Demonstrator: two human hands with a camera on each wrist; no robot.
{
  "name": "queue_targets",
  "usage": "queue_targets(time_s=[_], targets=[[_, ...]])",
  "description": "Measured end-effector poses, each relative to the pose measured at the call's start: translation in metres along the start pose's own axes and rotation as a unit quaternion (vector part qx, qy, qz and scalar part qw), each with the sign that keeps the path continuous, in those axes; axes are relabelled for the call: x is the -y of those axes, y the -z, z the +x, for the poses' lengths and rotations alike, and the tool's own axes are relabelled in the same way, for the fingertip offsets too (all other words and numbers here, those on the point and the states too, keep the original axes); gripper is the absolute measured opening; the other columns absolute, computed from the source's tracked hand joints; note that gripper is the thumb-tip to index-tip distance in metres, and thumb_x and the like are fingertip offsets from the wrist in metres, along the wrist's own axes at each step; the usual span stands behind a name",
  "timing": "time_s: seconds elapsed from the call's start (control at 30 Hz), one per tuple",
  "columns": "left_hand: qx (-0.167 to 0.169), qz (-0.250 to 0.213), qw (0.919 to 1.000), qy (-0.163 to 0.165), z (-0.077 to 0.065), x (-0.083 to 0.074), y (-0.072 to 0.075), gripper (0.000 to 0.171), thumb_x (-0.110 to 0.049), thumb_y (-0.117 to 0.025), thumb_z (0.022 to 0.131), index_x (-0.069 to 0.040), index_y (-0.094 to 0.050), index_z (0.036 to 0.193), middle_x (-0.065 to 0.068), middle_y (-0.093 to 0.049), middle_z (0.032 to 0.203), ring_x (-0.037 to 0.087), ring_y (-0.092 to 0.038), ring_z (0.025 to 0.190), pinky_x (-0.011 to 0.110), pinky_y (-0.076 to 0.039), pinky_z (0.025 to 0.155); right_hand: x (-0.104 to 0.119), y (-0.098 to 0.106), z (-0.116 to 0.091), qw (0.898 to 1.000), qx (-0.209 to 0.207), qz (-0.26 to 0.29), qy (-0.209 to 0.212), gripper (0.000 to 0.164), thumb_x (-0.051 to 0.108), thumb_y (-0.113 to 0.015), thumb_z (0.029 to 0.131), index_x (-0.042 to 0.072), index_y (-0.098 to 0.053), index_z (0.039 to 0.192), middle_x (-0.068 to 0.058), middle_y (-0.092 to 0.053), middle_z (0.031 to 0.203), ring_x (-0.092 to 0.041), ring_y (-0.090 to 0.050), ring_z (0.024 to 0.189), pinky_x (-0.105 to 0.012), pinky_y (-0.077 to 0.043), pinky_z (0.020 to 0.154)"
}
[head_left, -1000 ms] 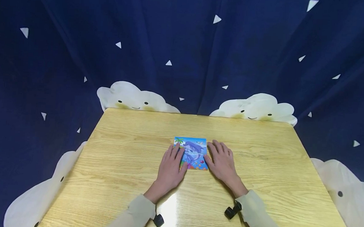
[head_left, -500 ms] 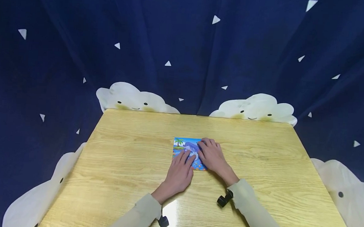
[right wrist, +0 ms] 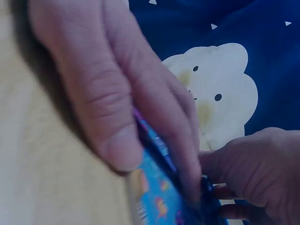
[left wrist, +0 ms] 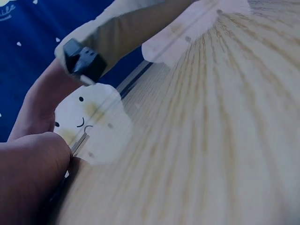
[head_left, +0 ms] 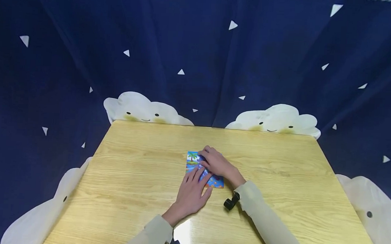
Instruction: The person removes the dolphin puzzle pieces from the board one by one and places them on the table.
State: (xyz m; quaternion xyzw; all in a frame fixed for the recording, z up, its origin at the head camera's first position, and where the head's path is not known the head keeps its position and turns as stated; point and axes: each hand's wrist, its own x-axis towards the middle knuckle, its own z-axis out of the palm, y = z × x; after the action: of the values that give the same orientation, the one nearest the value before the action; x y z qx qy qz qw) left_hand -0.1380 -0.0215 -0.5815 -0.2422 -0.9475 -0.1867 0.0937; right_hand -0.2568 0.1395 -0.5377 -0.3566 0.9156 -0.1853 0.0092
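Observation:
A flat square picture [head_left: 216, 182] of dolphins, with a palm tree at its far left corner, lies on the wooden table. From the near side, the left hand [head_left: 192, 195] reaches its straight fingertips onto the picture. Across its upper and right part rests the right hand [head_left: 217, 163], covering much of the dolphins; its fingers are gently bent and hold nothing that I can see. In the right wrist view, the right thumb [right wrist: 123, 147] touches the colourful surface, and the left hand [right wrist: 262, 173] is close by. The left wrist view hides the left fingertips.
The light wooden table [head_left: 131, 163] runs out on all sides of the picture. Behind it hangs a dark blue curtain [head_left: 199, 45] with white triangles and cloud shapes. Each cuff has a small black camera mount [head_left: 232, 202].
My right hand has slid left from the picture's right edge to over its middle. My left hand has shifted slightly right and nearer to me. The picture has stayed about in place.

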Motion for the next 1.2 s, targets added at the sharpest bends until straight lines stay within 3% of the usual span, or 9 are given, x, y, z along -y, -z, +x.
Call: queue_targets(time_s=[0.2, 0.4, 0.63, 0.77, 1.03, 1.2], targets=[[-0.02, 0.0, 0.9998, 0.002, 0.005, 0.0, -0.002, 0.052, -0.043, -0.05, 0.102, -0.023, -0.056, 0.15, 0.009, -0.046, 0.158, 0.035, -0.034, 0.151, 0.051, -0.028, 0.122, 0.002, 0.004, 0.017, 1.0, 0.024, -0.001, -0.016, 0.032, 0.023, -0.071, 0.101, 0.002, -0.065, 0.125, -0.008, -0.059, 0.109, -0.022, -0.058, 0.094, -0.041, -0.053, 0.089], [-0.019, 0.009, 0.9998, 0.007, 0.005, -0.001, -0.008, 0.054, -0.044, -0.049, 0.1, -0.025, -0.054, 0.15, 0.007, -0.045, 0.156, 0.033, -0.034, 0.15, 0.05, -0.027, 0.122, 0.008, 0.005, 0.017, 0.999, 0.028, -0.01, -0.042, 0.035, 0.026, -0.076, 0.097, 0.002, -0.067, 0.12, -0.008, -0.061, 0.105, -0.021, -0.059, 0.089, -0.04, -0.055, 0.084], [0.011, 0.021, 0.9997, 0.01, 0.006, 0.0, -0.006, 0.056, -0.046, -0.043, 0.104, -0.025, -0.05, 0.156, 0.008, -0.041, 0.161, 0.032, -0.03, 0.152, 0.05, -0.026, 0.122, 0.004, 0.004, 0.016, 0.997, 0.023, 0.046, -0.06, 0.039, 0.029, -0.079, 0.094, 0.002, -0.067, 0.12, -0.004, -0.059, 0.099, -0.017, -0.054, 0.084, -0.036, -0.049, 0.078], [0.009, 0.014, 0.9998, 0.013, 0.006, -0.001, -0.005, 0.056, -0.046, -0.043, 0.104, -0.024, -0.05, 0.155, 0.007, -0.041, 0.16, 0.032, -0.031, 0.151, 0.05, -0.025, 0.122, -0.002, 0.0, 0.017, 0.996, 0.017, 0.074, -0.052, 0.043, 0.034, -0.079, 0.094, 0.003, -0.065, 0.12, -0.001, -0.055, 0.095, -0.015, -0.051, 0.081, -0.033, -0.045, 0.074], [0.003, 0.006, 0.9999, 0.011, 0.005, 0.001, -0.005, 0.055, -0.046, -0.043, 0.104, -0.025, -0.051, 0.154, 0.007, -0.041, 0.16, 0.032, -0.033, 0.149, 0.05, -0.025, 0.121, 0.003, 0.003, 0.02, 0.995, 0.03, 0.079, -0.053, 0.046, 0.033, -0.079, 0.094, 0.001, -0.061, 0.121, -0.011, -0.06, 0.112, -0.023, -0.057, 0.095, -0.043, -0.051, 0.087], [-0.003, -0.002, 1.0, 0.003, 0.006, 0.001, -0.004, 0.054, -0.046, -0.045, 0.104, -0.024, -0.052, 0.153, 0.008, -0.042, 0.159, 0.033, -0.034, 0.148, 0.051, -0.026, 0.121, 0.001, 0.0, 0.02, 0.993, 0.026, 0.086, -0.073, 0.045, 0.033, -0.08, 0.093, 0.003, -0.06, 0.12, -0.01, -0.056, 0.113, -0.022, -0.055, 0.091, -0.041, -0.051, 0.085]])
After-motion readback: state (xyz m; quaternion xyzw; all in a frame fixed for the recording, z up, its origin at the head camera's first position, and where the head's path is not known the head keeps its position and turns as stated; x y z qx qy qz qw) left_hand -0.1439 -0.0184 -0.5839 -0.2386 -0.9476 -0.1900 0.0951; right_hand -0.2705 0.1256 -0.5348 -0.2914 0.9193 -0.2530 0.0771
